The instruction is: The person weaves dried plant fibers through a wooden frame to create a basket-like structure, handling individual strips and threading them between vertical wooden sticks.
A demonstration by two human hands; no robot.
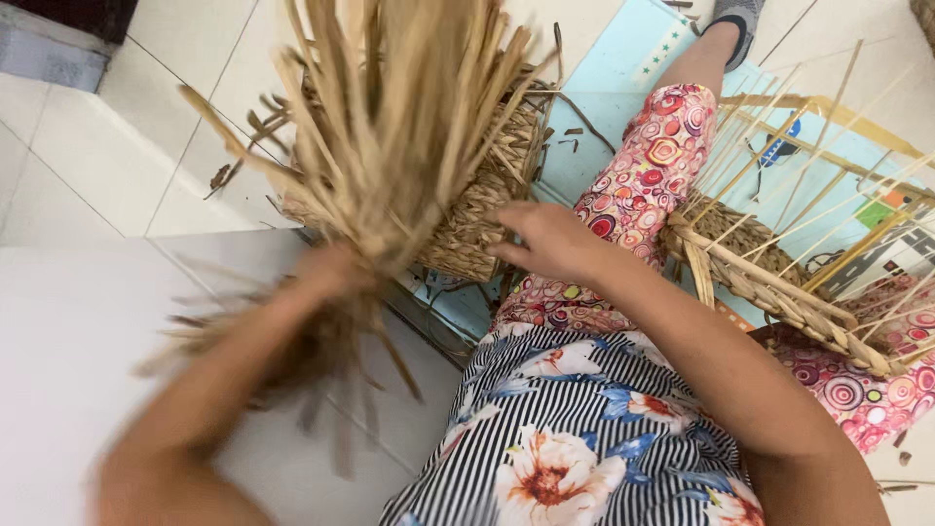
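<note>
Straw bundle gripped by blurred left hand, right hand seemingly loosely open, resting on woven basket

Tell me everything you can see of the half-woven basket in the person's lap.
The woven basket looks like tan dried straw or seagrass, tightly plaited into a rounded wall. Long unwoven strands fan upward and outward from it, so it appears unfinished. It sits tilted against the person's patterned trouser leg, above the tiled floor. The right hand rests on its woven side; the left hand, blurred, grips the loose strands near their base.
</note>
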